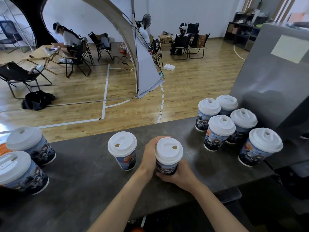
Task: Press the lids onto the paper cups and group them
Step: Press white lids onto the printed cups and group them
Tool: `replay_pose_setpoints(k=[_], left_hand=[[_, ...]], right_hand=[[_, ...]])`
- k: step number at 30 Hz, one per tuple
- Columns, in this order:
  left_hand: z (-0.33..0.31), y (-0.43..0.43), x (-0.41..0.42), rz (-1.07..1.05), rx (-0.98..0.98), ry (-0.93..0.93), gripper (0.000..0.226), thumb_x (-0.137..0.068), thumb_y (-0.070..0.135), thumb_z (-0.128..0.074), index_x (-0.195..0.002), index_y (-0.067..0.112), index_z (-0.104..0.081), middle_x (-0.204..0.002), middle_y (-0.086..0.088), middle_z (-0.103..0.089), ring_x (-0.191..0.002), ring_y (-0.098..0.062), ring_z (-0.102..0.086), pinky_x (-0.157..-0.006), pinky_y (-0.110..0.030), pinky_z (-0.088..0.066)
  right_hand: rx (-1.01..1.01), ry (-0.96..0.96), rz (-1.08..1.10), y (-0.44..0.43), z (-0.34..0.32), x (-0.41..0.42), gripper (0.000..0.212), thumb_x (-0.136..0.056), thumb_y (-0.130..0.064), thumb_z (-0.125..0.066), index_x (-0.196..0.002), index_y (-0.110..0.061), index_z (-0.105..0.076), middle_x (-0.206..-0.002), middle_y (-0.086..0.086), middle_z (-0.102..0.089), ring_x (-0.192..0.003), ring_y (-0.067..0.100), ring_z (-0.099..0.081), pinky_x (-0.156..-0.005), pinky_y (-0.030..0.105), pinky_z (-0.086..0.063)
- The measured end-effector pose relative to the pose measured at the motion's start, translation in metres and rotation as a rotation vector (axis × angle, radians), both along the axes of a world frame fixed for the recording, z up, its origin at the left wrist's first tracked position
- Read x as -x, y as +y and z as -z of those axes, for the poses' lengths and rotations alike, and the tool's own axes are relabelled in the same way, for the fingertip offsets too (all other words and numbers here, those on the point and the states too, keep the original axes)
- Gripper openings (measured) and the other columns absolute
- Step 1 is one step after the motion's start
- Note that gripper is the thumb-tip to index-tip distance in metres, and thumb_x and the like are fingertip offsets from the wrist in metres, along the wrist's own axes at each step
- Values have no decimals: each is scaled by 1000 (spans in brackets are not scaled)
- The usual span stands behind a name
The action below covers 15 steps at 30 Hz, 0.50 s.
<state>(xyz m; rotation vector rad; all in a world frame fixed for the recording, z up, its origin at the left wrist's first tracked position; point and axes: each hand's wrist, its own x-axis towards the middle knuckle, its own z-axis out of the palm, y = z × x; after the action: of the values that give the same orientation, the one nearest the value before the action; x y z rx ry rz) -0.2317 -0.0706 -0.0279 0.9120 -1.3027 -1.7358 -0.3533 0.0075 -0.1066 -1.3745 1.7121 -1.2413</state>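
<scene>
**Surface.** Dark grey mottled counter (83,173) running left to right across the near half of the view, its far edge against the room floor. A grey metal cabinet (270,77) stands at its right end, with a pale sheet stuck on its side.

**Held cup** (168,156). Printed paper cup with a white lid seated on top, near centre of the counter. The left hand (150,154) is curled round its far-left side just under the lid; the right hand (178,174) is clasped round its lower part from the near side. The cup's base is hidden by the fingers.

**Single cup** (122,151). Lidded, upright, just left of the held cup, apart from it.

**Right group** (219,131). Five lidded cups standing close together at the far right of the counter, beside the cabinet.

**Left pair** (30,144). Two lidded cups at the left edge of the view, one nearer than the other.

**Room.** Wooden plank floor (192,77) marked with white lines. A grey canopy (147,67) with an arched frame, far centre. Black folding chairs (180,44), low wooden tables and seated people beyond it. A standing fan (146,20) by the far wall; dark shelving (242,30) at far right; a black bag (37,99) on the floor at left.
</scene>
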Motion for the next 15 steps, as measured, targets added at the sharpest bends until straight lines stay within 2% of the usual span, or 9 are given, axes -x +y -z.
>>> replay_pose_setpoints(k=[3,6,8,10,13,15], left_hand=[[3,-1,0,-3,-57,14,53,-103,21,-43,-70,36,-82,-79,13,-78,-75,3,-72,-68,-14,-53],[6,8,1,-82,87,-18,40,-93,32,-42,-83,28,-80,-91,6,-79,-90,-5,-72,-80,-20,-54],[9,14,2,-119,142,-3,41,-88,41,-41,-96,23,-77,-100,1,-79,-101,-14,-72,-87,-26,-56],[10,15,2,-135,156,-6,46,-85,47,-41,-101,20,-75,-103,2,-79,-104,-14,-72,-89,-27,-56],[3,4,1,-69,84,-39,32,-88,34,-49,-87,23,-79,-94,4,-80,-91,-6,-72,-78,-18,-54],[0,-1,1,9,28,-28,43,-99,23,-48,-75,30,-82,-85,11,-79,-80,2,-72,-70,-12,-52]], right_hand=[[-2,-12,-10,-1,-1,-2,71,-68,-40,-96,-132,-35,-65,-129,-22,-70,-122,2,-65,-105,32,-54],[30,-46,-12,-3,-4,-5,81,-65,-46,-98,-137,-36,-62,-133,-22,-68,-125,1,-63,-103,23,-53],[35,-54,-5,-3,-4,-5,84,-65,-46,-98,-139,-35,-60,-134,-21,-67,-126,0,-62,-102,19,-51],[35,-47,1,-2,-2,-3,80,-66,-39,-96,-137,-33,-61,-132,-21,-69,-125,1,-63,-101,20,-52],[25,-15,3,-1,1,-1,67,-68,-29,-95,-129,-33,-67,-126,-19,-72,-120,4,-67,-102,27,-54],[26,0,-1,-1,-1,-2,63,-68,-29,-95,-122,-47,-68,-124,-23,-71,-119,1,-66,-101,22,-53]])
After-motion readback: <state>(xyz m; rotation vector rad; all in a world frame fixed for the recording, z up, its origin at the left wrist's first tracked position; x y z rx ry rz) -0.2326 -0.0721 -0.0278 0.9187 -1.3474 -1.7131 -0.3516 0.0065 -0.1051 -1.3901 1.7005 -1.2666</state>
